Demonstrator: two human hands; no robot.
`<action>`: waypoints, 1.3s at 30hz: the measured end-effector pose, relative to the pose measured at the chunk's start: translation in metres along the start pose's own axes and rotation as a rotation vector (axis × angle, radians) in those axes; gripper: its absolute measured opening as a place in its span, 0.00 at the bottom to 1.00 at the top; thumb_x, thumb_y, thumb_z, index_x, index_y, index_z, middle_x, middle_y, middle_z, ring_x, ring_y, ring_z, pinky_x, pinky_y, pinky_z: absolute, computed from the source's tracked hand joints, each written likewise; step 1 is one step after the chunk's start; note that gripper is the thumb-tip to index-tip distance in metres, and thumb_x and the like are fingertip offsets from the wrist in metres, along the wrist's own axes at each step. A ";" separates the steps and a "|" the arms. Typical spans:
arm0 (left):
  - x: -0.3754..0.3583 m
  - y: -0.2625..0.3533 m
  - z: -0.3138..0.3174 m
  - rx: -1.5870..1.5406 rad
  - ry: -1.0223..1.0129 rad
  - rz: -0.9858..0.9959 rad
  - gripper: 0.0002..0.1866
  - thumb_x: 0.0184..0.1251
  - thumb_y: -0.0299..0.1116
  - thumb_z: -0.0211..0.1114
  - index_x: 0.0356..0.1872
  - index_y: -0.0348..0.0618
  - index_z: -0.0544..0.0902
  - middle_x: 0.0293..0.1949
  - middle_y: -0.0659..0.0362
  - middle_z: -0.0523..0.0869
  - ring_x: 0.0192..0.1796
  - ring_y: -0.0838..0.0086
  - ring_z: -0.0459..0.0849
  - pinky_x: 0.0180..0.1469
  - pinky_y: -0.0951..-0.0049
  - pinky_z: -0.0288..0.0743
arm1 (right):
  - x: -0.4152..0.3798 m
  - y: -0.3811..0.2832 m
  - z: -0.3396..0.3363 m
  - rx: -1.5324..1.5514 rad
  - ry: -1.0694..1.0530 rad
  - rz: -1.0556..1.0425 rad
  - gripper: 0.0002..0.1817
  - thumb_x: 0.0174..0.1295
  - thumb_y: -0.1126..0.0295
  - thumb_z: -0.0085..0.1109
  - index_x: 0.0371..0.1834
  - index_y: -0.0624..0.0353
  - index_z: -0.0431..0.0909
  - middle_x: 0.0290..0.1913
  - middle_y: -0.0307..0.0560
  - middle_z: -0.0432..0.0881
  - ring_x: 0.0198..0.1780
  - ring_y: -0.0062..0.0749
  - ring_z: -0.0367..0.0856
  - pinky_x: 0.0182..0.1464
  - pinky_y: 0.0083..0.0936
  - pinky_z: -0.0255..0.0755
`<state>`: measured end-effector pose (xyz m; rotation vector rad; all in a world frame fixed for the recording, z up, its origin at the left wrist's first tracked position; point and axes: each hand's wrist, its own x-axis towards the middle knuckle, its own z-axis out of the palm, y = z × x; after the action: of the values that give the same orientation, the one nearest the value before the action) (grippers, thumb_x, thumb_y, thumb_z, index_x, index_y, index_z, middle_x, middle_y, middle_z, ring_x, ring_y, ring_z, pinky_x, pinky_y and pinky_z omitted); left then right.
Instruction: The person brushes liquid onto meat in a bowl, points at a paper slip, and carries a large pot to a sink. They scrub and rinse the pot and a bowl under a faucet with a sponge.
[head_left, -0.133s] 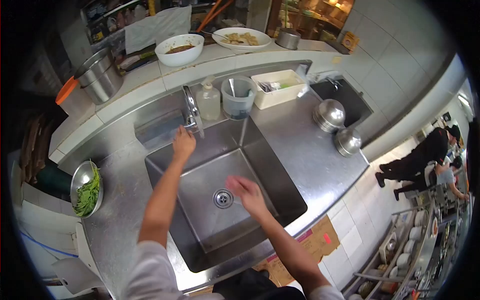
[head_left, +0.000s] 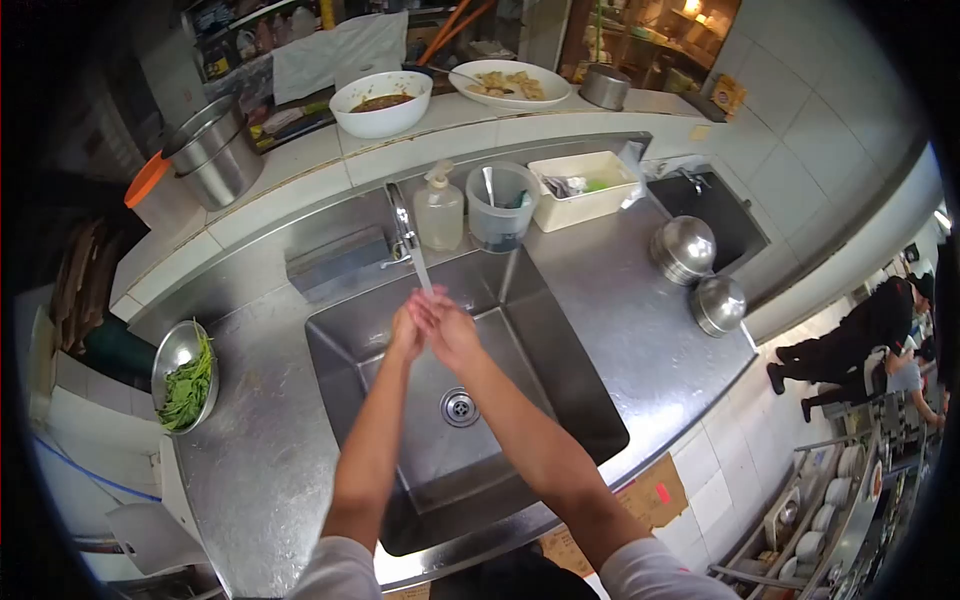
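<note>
Water (head_left: 422,273) runs from tap (head_left: 402,225) at back edge of sink (head_left: 580,400), straight down onto both of the person's hands. L hand (head_left: 404,332) & R hand (head_left: 455,330) are tog. under the stream, over the basin, well above its floor. Fingers (head_left: 427,310) of the two touch & overlap, wet; can't tell if they're clenched or loose, too blurred. Drain (head_left: 460,407) sits nearer the wearer than the hands.

Behind sink, L to R: pump bottle (head_left: 438,217) just beside tap, translucent tub (head_left: 500,226) w/ utensils, cream bin (head_left: 590,208) w/ small items incl. sth green. R side of table (head_left: 600,290): upturned metal bowls (head_left: 684,248), 2 groups side by side. Far L: metal bowl (head_left: 178,346) w/ leafy greens (head_left: 187,392), well apart from hands. Tiled ledge above: steel pots (head_left: 226,172), white bowl (head_left: 376,124) w/ reddish-brown food, oval dish (head_left: 558,82) w/ food & spoon. Far R bkgd: co-worker (head_left: 870,320), dark clothes.
</note>
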<state>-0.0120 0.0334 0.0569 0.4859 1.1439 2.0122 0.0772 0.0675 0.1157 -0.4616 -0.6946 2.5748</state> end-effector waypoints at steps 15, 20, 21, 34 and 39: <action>0.049 -0.034 -0.038 0.199 0.579 0.167 0.12 0.61 0.37 0.49 0.37 0.39 0.74 0.24 0.56 0.81 0.27 0.63 0.80 0.28 0.72 0.74 | -0.009 0.053 -0.047 -1.226 -0.085 -0.065 0.32 0.63 0.53 0.29 0.64 0.65 0.45 0.62 0.63 0.56 0.63 0.48 0.55 0.63 0.30 0.50; 0.127 -0.028 -0.099 0.129 0.596 0.057 0.15 0.64 0.39 0.45 0.45 0.41 0.73 0.38 0.57 0.77 0.35 0.71 0.73 0.40 0.70 0.69 | -0.083 0.074 -0.100 -0.902 0.164 -0.041 0.27 0.61 0.59 0.43 0.61 0.59 0.55 0.60 0.49 0.62 0.61 0.35 0.61 0.62 0.27 0.54; 0.083 0.023 -0.027 0.246 0.609 -0.007 0.17 0.62 0.37 0.48 0.49 0.40 0.71 0.43 0.56 0.76 0.38 0.69 0.75 0.43 0.68 0.69 | -0.093 0.068 -0.106 -0.878 0.231 -0.060 0.27 0.60 0.59 0.46 0.60 0.59 0.57 0.58 0.51 0.66 0.59 0.36 0.64 0.60 0.28 0.57; -0.098 0.001 0.053 0.638 -0.009 -0.187 0.18 0.61 0.42 0.54 0.42 0.37 0.75 0.34 0.58 0.80 0.34 0.66 0.79 0.38 0.71 0.72 | -0.155 -0.053 -0.067 -0.686 -0.019 -0.168 0.15 0.58 0.62 0.49 0.32 0.65 0.74 0.29 0.44 0.78 0.34 0.26 0.75 0.38 0.20 0.69; -0.182 0.040 0.119 0.528 -0.013 -0.133 0.19 0.60 0.46 0.53 0.37 0.38 0.76 0.30 0.54 0.79 0.33 0.68 0.79 0.34 0.70 0.73 | -0.191 -0.088 -0.031 -0.684 -0.235 -0.035 0.15 0.54 0.61 0.52 0.36 0.64 0.74 0.32 0.49 0.78 0.32 0.29 0.75 0.36 0.24 0.69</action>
<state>0.1639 -0.0519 0.1603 0.6613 1.6593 1.5796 0.2804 0.0564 0.1765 -0.3385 -1.6614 2.3209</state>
